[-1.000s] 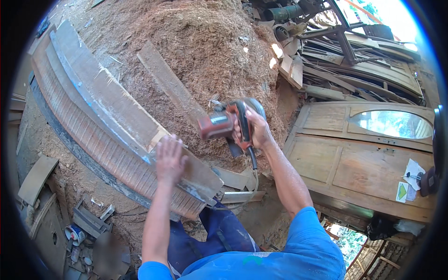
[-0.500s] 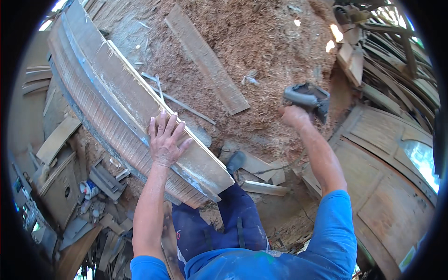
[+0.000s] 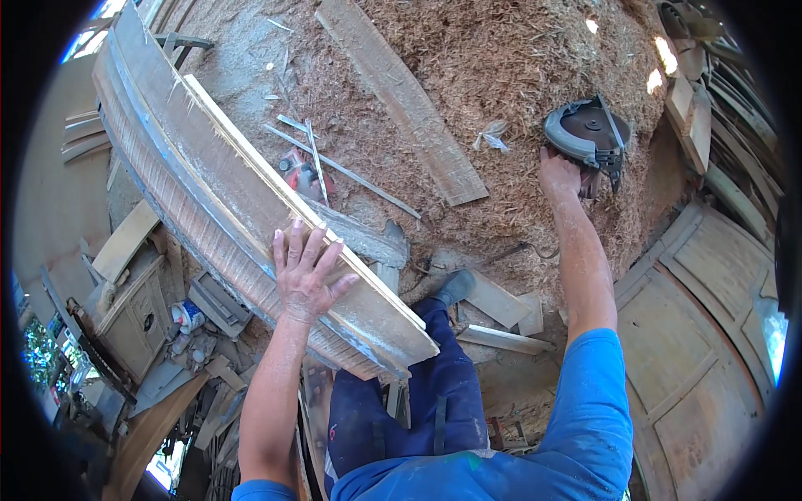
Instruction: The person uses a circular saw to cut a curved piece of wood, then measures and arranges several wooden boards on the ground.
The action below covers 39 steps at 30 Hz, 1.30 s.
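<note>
A circular saw (image 3: 576,129) is in my right hand (image 3: 558,175), which is closed near its grip. The saw is held out at the right above the shavings, tilted so the round dark blade (image 3: 595,125) shows. My left hand (image 3: 305,274) lies with fingers spread on a long wooden panel (image 3: 251,196) that slopes from the upper left to my legs. Along the panel's inner edge runs a pale raw-wood strip (image 3: 242,144), just beyond my fingertips. A ribbed, curved lower part (image 3: 180,221) of the same piece faces left.
Wood shavings (image 3: 518,50) cover the ground, with a loose plank (image 3: 409,104) and thin offcuts (image 3: 351,171) on it. A red power tool (image 3: 305,174) sits beyond the panel. Wooden doors (image 3: 685,334) stand at right, stacked boards (image 3: 739,134) behind them, and scrap wood lies lower left.
My right hand has moved the saw right and slightly up, turning it so its blade disc now shows. My left hand stays on the panel. The red power tool has come into view.
</note>
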{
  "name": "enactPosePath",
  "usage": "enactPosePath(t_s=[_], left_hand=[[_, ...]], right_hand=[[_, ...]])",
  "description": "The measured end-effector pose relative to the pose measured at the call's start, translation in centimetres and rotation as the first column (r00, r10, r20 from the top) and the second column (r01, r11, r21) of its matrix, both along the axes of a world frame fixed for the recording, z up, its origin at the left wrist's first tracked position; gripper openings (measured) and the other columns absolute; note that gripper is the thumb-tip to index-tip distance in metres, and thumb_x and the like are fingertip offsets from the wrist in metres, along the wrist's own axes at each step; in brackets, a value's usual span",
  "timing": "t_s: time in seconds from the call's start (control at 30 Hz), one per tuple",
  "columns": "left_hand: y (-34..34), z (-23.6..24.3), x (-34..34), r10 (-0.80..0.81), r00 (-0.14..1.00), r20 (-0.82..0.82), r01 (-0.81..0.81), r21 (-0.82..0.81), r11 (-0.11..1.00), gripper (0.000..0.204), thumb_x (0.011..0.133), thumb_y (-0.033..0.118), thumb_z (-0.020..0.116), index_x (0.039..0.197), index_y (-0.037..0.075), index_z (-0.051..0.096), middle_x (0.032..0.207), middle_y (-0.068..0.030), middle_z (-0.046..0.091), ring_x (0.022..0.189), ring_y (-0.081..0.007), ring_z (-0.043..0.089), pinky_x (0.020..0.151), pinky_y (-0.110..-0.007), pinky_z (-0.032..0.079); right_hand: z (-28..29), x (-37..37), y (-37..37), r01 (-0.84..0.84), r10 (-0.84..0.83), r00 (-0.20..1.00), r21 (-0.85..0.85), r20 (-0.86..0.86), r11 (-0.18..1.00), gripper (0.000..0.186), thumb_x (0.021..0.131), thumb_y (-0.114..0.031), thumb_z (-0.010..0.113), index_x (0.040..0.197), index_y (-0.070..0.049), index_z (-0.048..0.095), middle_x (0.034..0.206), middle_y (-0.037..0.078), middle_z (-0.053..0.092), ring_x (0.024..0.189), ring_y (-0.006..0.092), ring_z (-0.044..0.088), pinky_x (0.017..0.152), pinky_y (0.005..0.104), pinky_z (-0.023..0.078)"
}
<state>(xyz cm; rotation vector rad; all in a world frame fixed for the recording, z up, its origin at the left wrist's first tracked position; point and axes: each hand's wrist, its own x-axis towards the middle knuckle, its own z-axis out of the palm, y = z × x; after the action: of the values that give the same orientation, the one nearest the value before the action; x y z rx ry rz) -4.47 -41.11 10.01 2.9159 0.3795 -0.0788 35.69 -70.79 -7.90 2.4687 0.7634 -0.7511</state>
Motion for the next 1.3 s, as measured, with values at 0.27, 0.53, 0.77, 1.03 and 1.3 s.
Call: enactPosePath(t_s=[0.27,0.53,0.77,1.03,1.3], left_hand=[[-0.2,-0.1,-0.5,0.041,0.999,0.019,-0.041,0.021,0.999,0.062,0.082,0.063,0.066,0.123,0.016,0.063,0.143,-0.0088,0.051,0.145,-0.0366,0.033,0.120,-0.060,0.017],[-0.6,0.0,-0.7,0.061,0.996,0.065,-0.064,0.045,0.997,0.060,0.084,0.064,0.063,0.122,0.017,0.063,0.146,-0.0068,0.049,0.147,-0.0310,0.031,0.122,-0.056,0.016],[1.3,2.1,-2.6,-0.026,0.995,-0.093,0.039,0.139,0.989,0.059,0.092,0.064,0.048,0.129,0.021,0.062,0.153,-0.0046,0.042,0.151,-0.0265,0.023,0.121,-0.060,0.013],[2.2,-1.6,-5.3,0.071,0.979,0.192,-0.075,0.013,0.997,0.062,0.097,0.061,0.040,0.148,0.026,0.042,0.162,0.0038,0.028,0.154,-0.0232,0.009,0.118,-0.071,0.003],[1.1,2.8,-9.0,0.164,0.982,-0.097,-0.183,-0.249,0.951,0.074,0.094,0.053,0.054,0.156,0.020,0.030,0.165,-0.0048,0.021,0.154,-0.0270,0.012,0.117,-0.070,0.007]], right_hand=[[9.2,-17.0,10.6,0.313,-0.046,0.845,0.423,-0.533,0.850,0.044,0.095,-0.042,0.058,0.118,-0.007,0.069,0.113,0.022,0.068,0.106,0.0346,0.066,0.096,0.0469,0.051],[13.0,-31.9,12.2,0.877,-0.126,0.351,0.279,-0.928,0.392,0.044,0.100,-0.042,0.053,0.105,-0.002,0.069,0.096,0.021,0.069,0.087,0.0320,0.066,0.080,0.0442,0.049],[13.1,-31.1,12.9,0.844,-0.064,0.453,0.405,-0.889,0.351,0.036,0.103,-0.030,0.052,0.105,0.001,0.069,0.085,0.004,0.066,0.081,0.0116,0.056,0.076,0.0305,0.047],[18.8,-18.0,5.7,0.327,0.065,0.931,0.899,-0.360,0.290,0.029,0.102,-0.015,0.045,0.107,-0.001,0.070,0.094,0.015,0.072,0.086,0.0264,0.068,0.080,0.0334,0.052],[52.7,-24.0,2.9,-0.290,0.082,0.880,0.393,0.468,0.873,0.038,0.100,-0.031,0.052,0.081,-0.002,0.067,0.081,0.019,0.067,0.077,0.0370,0.065,0.070,0.0491,0.048]])
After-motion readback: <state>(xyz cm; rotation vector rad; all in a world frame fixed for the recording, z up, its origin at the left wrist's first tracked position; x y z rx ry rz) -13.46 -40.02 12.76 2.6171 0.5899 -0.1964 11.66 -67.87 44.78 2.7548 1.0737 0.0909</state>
